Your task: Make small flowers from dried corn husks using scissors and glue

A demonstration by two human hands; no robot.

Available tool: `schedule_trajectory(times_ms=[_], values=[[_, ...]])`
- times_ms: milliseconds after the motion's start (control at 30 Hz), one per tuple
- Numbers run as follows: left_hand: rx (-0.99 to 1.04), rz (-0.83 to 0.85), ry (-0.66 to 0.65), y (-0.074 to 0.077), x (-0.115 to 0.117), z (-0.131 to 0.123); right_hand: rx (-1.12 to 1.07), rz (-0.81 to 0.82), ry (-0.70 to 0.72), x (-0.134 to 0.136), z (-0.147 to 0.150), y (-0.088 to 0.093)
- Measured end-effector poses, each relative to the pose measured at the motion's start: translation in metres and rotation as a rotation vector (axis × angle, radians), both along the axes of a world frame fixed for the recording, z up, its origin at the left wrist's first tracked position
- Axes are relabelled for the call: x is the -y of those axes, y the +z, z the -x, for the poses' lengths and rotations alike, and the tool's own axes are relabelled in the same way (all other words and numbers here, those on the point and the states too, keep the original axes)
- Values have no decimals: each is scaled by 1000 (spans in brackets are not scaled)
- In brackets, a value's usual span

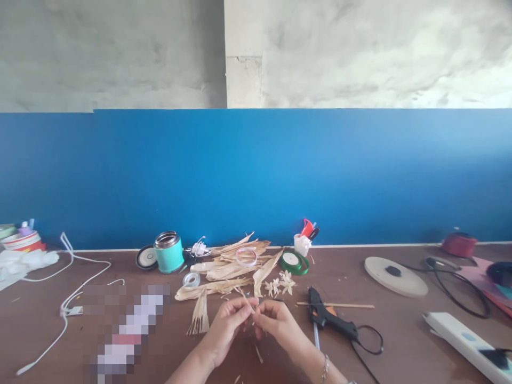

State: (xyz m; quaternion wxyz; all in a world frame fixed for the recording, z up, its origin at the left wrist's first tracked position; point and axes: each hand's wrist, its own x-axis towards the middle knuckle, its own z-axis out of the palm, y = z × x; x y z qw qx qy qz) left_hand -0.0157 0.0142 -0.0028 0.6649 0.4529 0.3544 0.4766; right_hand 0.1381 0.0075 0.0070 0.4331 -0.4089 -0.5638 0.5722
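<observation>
My left hand (228,326) and my right hand (277,322) meet fingertip to fingertip near the table's front. Both pinch a small, thin piece of pale husk (242,293), mostly covered by the fingers. Just left of my left hand lies a husk piece cut into strips (200,316). Behind the hands is a pile of dried husks (230,266) with a pinkish ring (246,257) on it. Pale husk flowers (286,282) rest beyond my right hand. A black glue gun (330,318) lies to its right, by a thin wooden stick (352,305).
A turquoise jar (168,256), clear tape roll (191,279), green ribbon spool (291,260) and white cup of tools (303,244) stand behind. White cables (70,298) lie left. On the right are a round pale disc (396,277), black cables and a power strip (468,341).
</observation>
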Motion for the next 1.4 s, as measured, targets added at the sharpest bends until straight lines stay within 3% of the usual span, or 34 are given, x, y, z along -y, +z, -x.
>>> schedule_trajectory(times_ms=[133,267,400,667,767,967,1200,1400], values=[[96,-41,-145,7,4,-1,-173,156,195,-1,-4,-6],[165,-29,-228,12,6,-3,-223,246,267,-2,-6,-10],[168,-37,-176,13,6,-4,-172,180,219,0,-4,-7],[113,-28,-56,1,0,-3,-51,13,-38,0,6,-5],[129,-40,-61,2,1,-3,-87,40,7,0,3,-6],[214,-62,-242,12,7,-5,-218,168,157,2,-4,-5],[140,-108,-151,6,4,-2,-196,187,181,1,-4,-4],[120,-91,-150,7,4,-3,-176,193,158,3,-1,-2]])
